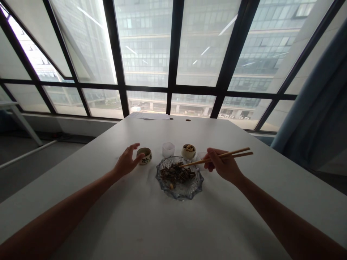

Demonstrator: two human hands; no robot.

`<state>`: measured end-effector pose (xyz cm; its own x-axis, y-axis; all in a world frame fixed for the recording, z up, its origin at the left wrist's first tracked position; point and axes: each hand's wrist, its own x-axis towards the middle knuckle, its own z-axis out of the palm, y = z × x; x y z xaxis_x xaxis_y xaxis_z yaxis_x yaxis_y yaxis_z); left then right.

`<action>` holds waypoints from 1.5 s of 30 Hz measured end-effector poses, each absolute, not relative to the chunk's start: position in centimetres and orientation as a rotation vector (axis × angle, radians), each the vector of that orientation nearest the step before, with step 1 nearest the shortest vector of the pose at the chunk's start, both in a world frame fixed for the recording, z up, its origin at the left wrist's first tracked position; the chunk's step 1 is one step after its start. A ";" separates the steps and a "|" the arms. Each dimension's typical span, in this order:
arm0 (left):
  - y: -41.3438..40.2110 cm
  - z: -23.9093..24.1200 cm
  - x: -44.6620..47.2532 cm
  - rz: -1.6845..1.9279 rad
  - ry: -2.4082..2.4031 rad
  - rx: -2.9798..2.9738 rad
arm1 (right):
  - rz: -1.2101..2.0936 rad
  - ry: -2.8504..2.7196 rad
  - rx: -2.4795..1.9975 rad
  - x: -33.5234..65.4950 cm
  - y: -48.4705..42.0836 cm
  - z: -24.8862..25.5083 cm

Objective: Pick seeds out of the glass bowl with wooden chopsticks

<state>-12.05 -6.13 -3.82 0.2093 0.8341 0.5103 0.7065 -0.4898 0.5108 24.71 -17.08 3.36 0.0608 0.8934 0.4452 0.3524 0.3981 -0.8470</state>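
In the head view, my right hand (pixel 222 165) grips a pair of wooden chopsticks (pixel 230 154). Their tips reach into dark, striped seeds that look like sunflower seeds (pixel 177 173), heaped in a scalloped clear glass plate (pixel 187 193). One pale nut (pixel 171 186) lies at the near side of the heap. My left hand (pixel 126 161) has its fingers spread at the left of a small ceramic cup (pixel 145 159) with dark characters on it. The thumb overlaps the cup's side; whether it presses on it I cannot tell. That cup's inside looks dark.
Behind the plate stand a translucent plastic cup (pixel 168 149) and a second ceramic cup (pixel 188 152) holding several nuts. Another translucent cup (pixel 201 157) is partly behind my right hand. White paper (pixel 150 116) lies at the far edge of the white table (pixel 121 224), before large windows.
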 end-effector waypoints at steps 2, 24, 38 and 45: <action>-6.0 -5.1 -12.4 1.145 1.445 2.232 | 0.666 -1.364 -1.168 25.1 -16.4 3.0; -5.8 -5.6 -11.6 1.033 1.409 2.249 | 0.328 -1.447 -1.128 21.4 -14.2 3.2; -6.0 -5.2 -11.7 0.974 1.430 2.275 | 0.571 -1.791 -1.228 23.6 -18.8 4.6; -6.0 -5.1 -11.7 0.963 1.421 2.299 | 0.946 -1.883 -1.234 22.2 -19.9 5.4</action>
<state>-11.75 -6.01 -5.10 0.2976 0.8692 0.3949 0.6887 -0.4819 0.5417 22.17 -19.87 5.38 -0.3148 0.9371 0.1509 0.4382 0.2845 -0.8526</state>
